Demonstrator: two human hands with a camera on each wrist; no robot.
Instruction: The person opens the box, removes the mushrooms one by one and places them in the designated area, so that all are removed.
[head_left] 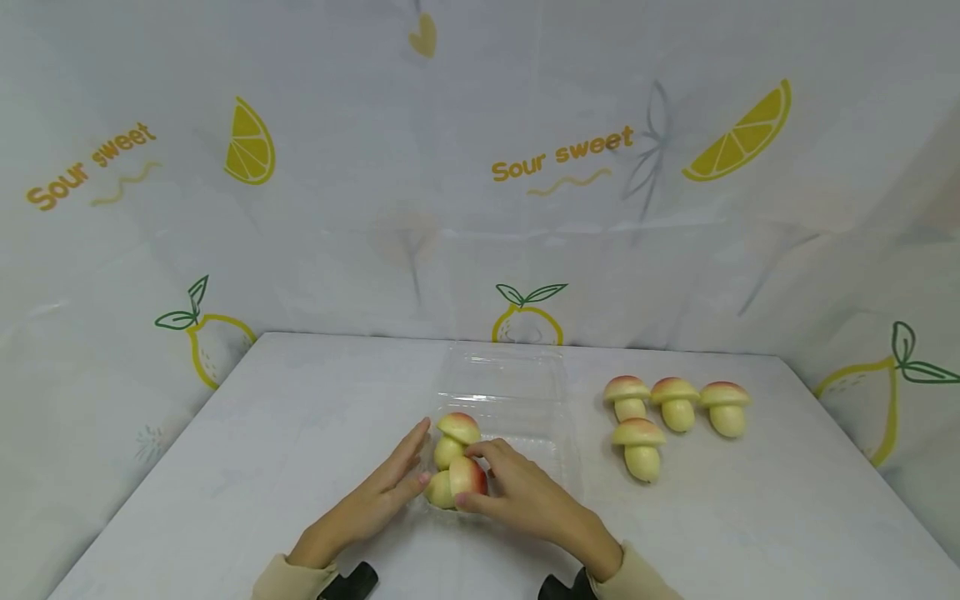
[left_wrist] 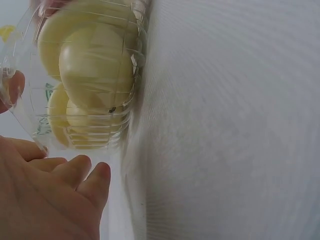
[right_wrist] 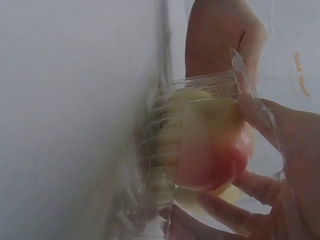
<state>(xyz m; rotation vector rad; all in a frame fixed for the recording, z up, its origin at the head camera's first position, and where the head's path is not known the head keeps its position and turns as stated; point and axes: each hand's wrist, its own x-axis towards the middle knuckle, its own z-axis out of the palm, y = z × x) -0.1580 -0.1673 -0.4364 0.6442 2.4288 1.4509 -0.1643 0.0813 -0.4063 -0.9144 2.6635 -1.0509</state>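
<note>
A clear plastic clamshell box [head_left: 564, 454] sits on the table, its lid [head_left: 502, 367] folded back away from me. Two yellow mushroom-shaped pieces with red-tinged caps lie in its left part. My right hand [head_left: 525, 496] reaches over the box and holds the nearer mushroom [head_left: 468, 477] by its cap, which faces right in the head view. Beyond it is the farther mushroom [head_left: 458, 428], cap up and tilted. My left hand [head_left: 371, 500] is along the box's left side with straight fingers, its thumb at the rim. Through the clear wall, the left wrist view shows the nearer mushroom's pale stem [left_wrist: 95, 67].
Several more mushrooms stand right of the box: three in a back row, including the middle one [head_left: 677, 404], and one front mushroom [head_left: 640, 450]. The white table [head_left: 787, 517] meets a lemon-printed backdrop [head_left: 360, 275] behind.
</note>
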